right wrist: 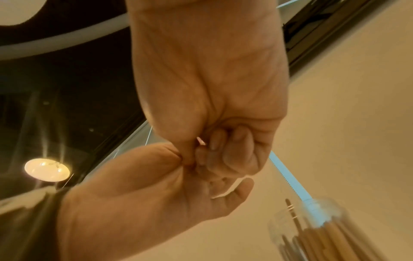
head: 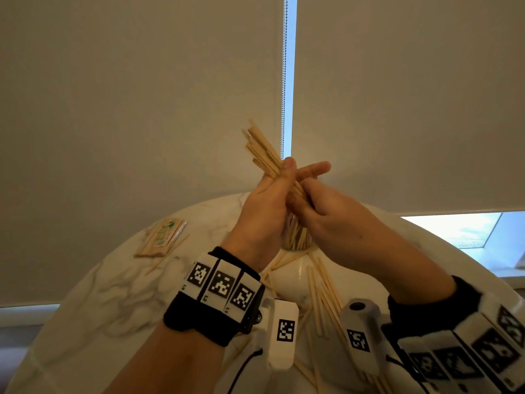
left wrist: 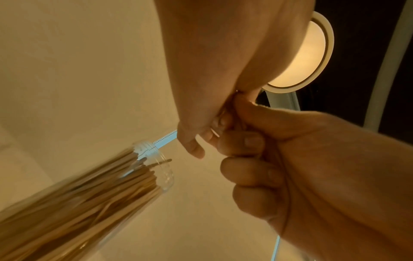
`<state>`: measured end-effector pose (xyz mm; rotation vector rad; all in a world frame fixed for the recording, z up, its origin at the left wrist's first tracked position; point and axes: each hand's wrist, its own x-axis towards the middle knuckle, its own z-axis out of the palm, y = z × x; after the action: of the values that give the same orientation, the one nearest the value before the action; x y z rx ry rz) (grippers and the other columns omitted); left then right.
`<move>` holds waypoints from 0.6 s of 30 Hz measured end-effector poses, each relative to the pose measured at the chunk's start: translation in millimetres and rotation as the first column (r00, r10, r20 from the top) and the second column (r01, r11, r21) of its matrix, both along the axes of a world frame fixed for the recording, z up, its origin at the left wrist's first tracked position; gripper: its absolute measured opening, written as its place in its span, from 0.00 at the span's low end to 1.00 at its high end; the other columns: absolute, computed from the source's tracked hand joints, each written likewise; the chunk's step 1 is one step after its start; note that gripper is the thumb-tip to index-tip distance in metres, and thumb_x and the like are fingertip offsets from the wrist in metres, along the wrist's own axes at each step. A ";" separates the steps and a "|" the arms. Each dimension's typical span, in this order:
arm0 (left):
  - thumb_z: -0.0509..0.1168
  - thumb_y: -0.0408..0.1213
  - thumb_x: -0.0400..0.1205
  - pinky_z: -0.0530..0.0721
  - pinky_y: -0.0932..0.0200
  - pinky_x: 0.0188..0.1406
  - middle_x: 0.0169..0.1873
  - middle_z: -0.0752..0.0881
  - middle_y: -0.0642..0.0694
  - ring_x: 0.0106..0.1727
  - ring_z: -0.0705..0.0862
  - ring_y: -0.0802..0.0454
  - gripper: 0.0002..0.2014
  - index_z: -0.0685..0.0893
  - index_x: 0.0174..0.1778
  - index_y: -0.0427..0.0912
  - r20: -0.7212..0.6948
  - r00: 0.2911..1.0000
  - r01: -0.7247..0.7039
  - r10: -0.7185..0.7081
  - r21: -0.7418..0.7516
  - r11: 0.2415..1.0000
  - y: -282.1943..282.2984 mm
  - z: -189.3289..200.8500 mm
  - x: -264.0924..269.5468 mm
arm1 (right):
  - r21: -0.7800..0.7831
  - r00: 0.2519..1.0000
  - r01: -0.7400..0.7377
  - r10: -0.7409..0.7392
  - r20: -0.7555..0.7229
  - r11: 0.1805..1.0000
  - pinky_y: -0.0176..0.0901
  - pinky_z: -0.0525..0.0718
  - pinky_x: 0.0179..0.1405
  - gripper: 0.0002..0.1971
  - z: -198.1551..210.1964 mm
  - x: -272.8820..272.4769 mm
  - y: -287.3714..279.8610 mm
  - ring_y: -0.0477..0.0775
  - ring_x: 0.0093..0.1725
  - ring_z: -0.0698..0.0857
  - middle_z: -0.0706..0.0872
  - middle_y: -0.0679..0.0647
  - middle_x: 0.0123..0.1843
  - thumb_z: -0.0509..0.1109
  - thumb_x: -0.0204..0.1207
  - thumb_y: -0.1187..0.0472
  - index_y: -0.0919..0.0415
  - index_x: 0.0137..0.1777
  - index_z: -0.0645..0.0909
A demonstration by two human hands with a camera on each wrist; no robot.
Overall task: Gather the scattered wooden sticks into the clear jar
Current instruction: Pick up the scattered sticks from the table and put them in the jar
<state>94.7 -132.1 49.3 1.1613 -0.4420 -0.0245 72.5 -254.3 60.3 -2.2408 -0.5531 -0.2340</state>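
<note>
Both hands are raised over the clear jar (head: pixel 298 240), which stands on the table packed with sticks. A bundle of wooden sticks (head: pixel 261 149) slants up and to the left from the hands. My left hand (head: pixel 272 194) pinches the bundle, thumb on top and fingers stretched underneath. My right hand (head: pixel 326 206) curls its fingers round the bundle's lower end. In the left wrist view the right hand (left wrist: pixel 257 159) is a fist beside the jar's rim (left wrist: pixel 165 173). From the right wrist, a stick tip (right wrist: pixel 201 141) pokes out of the right hand (right wrist: pixel 223 150), and the jar (right wrist: pixel 279 229) is blurred.
Loose sticks (head: pixel 321 294) lie scattered on the round marble table (head: pixel 113 294) in front of the jar. A wrapped packet of sticks (head: pixel 162 237) rests at the left. Roller blinds with a bead cord (head: pixel 284 81) hang behind the table.
</note>
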 end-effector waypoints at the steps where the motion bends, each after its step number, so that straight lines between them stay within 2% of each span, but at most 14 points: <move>1: 0.50 0.46 0.93 0.81 0.58 0.67 0.64 0.88 0.40 0.69 0.85 0.51 0.22 0.77 0.71 0.33 -0.009 1.000 0.018 -0.018 0.009 1.000 0.1 0.4 0.7 | -0.021 1.000 0.005 -0.005 0.010 1.000 0.56 0.89 0.46 0.13 -0.7 0.8 -1.5 0.52 0.42 0.87 0.86 0.54 0.44 0.54 0.89 0.47 0.52 0.58 0.77; 4: 0.59 0.47 0.88 0.84 0.51 0.65 0.61 0.89 0.38 0.65 0.87 0.46 0.19 0.77 0.68 0.37 -0.029 0.999 -0.020 0.020 0.007 1.000 4.4 6.9 1.4 | -0.128 1.000 0.008 -0.005 0.023 0.992 0.58 0.88 0.48 0.14 2.7 0.4 -6.5 0.53 0.44 0.87 0.86 0.54 0.46 0.52 0.90 0.46 0.51 0.59 0.76; 6: 0.65 0.53 0.82 0.85 0.46 0.64 0.60 0.90 0.38 0.63 0.89 0.44 0.27 0.75 0.72 0.39 -0.071 0.989 -0.135 0.129 -0.084 0.987 14.7 13.2 4.0 | -0.196 1.000 -0.005 0.001 -0.023 0.981 0.57 0.86 0.47 0.14 6.7 -1.4 -12.9 0.53 0.42 0.85 0.85 0.53 0.44 0.52 0.89 0.44 0.49 0.56 0.76; 7: 0.66 0.56 0.81 0.86 0.45 0.63 0.60 0.90 0.39 0.62 0.89 0.44 0.32 0.73 0.76 0.40 -0.104 0.976 -0.208 0.193 -0.155 0.966 22.4 15.6 6.8 | -0.233 0.999 -0.014 0.004 -0.047 0.972 0.57 0.84 0.46 0.14 8.2 -1.9 -16.4 0.53 0.41 0.83 0.84 0.53 0.43 0.53 0.88 0.43 0.48 0.53 0.76; 8: 0.66 0.57 0.82 0.87 0.45 0.62 0.59 0.90 0.39 0.61 0.90 0.44 0.32 0.73 0.77 0.41 -0.136 0.960 -0.271 0.245 -0.217 0.938 30.7 18.2 9.2 | -0.271 0.998 -0.025 0.007 -0.066 0.962 0.56 0.83 0.45 0.14 9.1 -2.6 -19.4 0.52 0.40 0.82 0.83 0.52 0.41 0.53 0.87 0.42 0.47 0.50 0.76; 10: 0.62 0.59 0.85 0.87 0.44 0.60 0.58 0.91 0.40 0.60 0.90 0.44 0.27 0.76 0.72 0.44 -0.186 0.940 -0.326 0.285 -0.251 0.912 43.3 21.3 10.8 | -0.354 0.995 -0.047 0.012 -0.100 0.934 0.51 0.81 0.40 0.13 9.2 -3.6 -21.7 0.48 0.36 0.79 0.81 0.50 0.39 0.55 0.87 0.42 0.46 0.46 0.74; 12: 0.56 0.58 0.88 0.86 0.44 0.61 0.56 0.92 0.40 0.59 0.91 0.44 0.24 0.80 0.68 0.42 -0.188 0.952 -0.277 0.243 -0.185 0.943 43.9 21.7 9.6 | -0.419 0.991 -0.071 0.016 -0.134 0.905 0.45 0.78 0.37 0.13 7.1 -5.0 -18.8 0.46 0.35 0.78 0.80 0.48 0.37 0.56 0.87 0.43 0.45 0.43 0.73; 15: 0.50 0.50 0.92 0.91 0.50 0.52 0.51 0.93 0.37 0.51 0.92 0.44 0.24 0.86 0.57 0.35 -0.179 0.966 -0.196 0.187 -0.038 0.980 30.5 20.5 6.3 | -0.462 0.988 -0.070 -0.003 -0.155 0.884 0.48 0.85 0.43 0.10 3.6 -5.4 -15.0 0.48 0.37 0.82 0.83 0.48 0.38 0.60 0.86 0.44 0.46 0.47 0.78; 16: 0.50 0.48 0.92 0.91 0.51 0.49 0.50 0.93 0.35 0.48 0.93 0.44 0.25 0.87 0.55 0.34 -0.176 0.969 -0.177 0.176 0.008 0.984 26.2 20.2 4.6 | -0.478 0.990 -0.040 -0.030 -0.138 0.878 0.48 0.86 0.44 0.10 3.4 -4.4 -15.2 0.47 0.37 0.83 0.84 0.48 0.37 0.62 0.85 0.45 0.48 0.47 0.79; 18: 0.50 0.47 0.92 0.91 0.49 0.51 0.49 0.92 0.34 0.47 0.93 0.43 0.25 0.88 0.53 0.34 -0.162 0.978 -0.117 0.133 0.104 0.988 21.6 18.3 2.1 | -0.500 0.993 0.067 -0.105 -0.050 0.864 0.42 0.83 0.37 0.11 2.6 0.3 -17.3 0.46 0.33 0.82 0.83 0.49 0.34 0.64 0.84 0.47 0.50 0.45 0.82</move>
<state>96.9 -110.5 67.6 1.2669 -0.2194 -0.0341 72.8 -271.6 62.9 -2.7695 -0.5142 -0.0495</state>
